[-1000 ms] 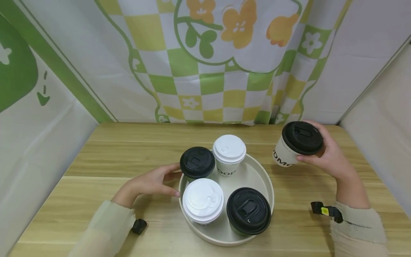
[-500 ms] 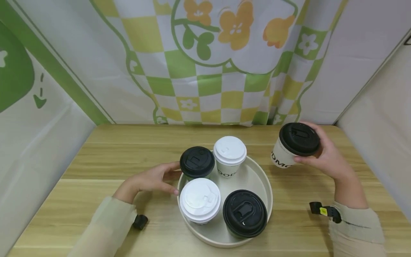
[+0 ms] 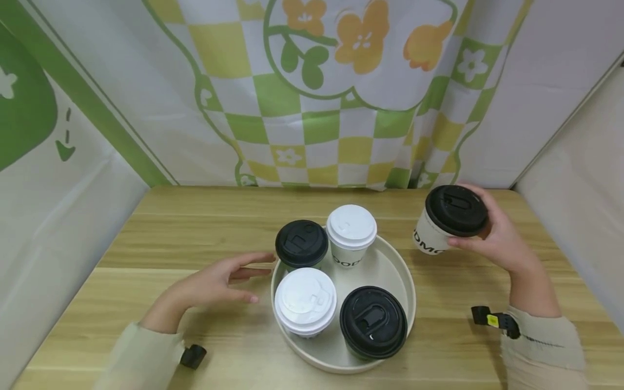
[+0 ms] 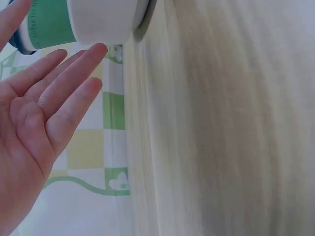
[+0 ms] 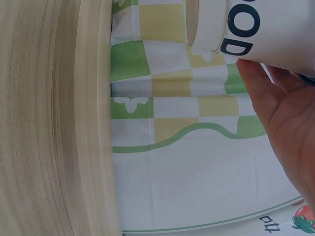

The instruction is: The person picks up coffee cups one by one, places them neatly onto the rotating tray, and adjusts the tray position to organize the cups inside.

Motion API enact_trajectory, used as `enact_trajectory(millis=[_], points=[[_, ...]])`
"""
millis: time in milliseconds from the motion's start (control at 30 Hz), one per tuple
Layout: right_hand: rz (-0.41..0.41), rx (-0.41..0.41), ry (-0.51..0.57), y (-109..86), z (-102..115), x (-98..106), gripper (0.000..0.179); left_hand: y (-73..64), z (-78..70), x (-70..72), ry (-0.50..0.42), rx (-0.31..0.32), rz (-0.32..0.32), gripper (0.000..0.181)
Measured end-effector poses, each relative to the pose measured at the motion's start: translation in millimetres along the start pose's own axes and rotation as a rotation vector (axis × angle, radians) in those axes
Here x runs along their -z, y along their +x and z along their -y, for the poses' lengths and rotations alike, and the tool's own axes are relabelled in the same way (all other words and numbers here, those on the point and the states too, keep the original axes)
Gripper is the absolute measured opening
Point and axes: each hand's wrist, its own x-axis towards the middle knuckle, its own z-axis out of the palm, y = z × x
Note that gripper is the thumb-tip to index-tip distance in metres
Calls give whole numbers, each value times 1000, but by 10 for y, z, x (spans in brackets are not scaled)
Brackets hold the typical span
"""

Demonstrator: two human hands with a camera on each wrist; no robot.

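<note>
My right hand [image 3: 502, 238] grips a white paper coffee cup [image 3: 431, 233] with a black lid, tilted and raised to the right of the round tray [image 3: 392, 271]. Its fingers wrap the side, and dark lettering shows on the cup [image 5: 266, 29] in the right wrist view. My left hand [image 3: 216, 287] is beside the tray's left rim, fingers extended, holding nothing. Closest to its fingertips is a black-lidded cup [image 3: 301, 244], whose green band shows in the left wrist view. Also on the tray are two white-lidded cups [image 3: 305, 300], [image 3: 351, 225] and a large black-lidded cup [image 3: 373, 322].
The wooden table [image 3: 195, 233] runs back to a green, yellow and white checked curtain [image 3: 322, 135] with flowers. Pale fabric walls [image 3: 63, 216] stand at both sides. Each wrist wears a black strap [image 3: 494, 320].
My left hand has drawn back left from the tray and its cups, its fingers straightening. The right hand still holds its cup in nearly the same place.
</note>
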Motion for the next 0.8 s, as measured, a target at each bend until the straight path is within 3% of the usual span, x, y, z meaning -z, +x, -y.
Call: enact_trajectory(millis=[233,400,800], points=[[-3,-11,-15,1,8,8,97,-147,-92,-81,-11,1,5,72],[1,-15,-23,-1,14,-2,97,-137,-80,-126,-26,-22,9,70],[2,6,-8,3,22,-10,97,-106,-40,-151,-33,-8,-6,72]])
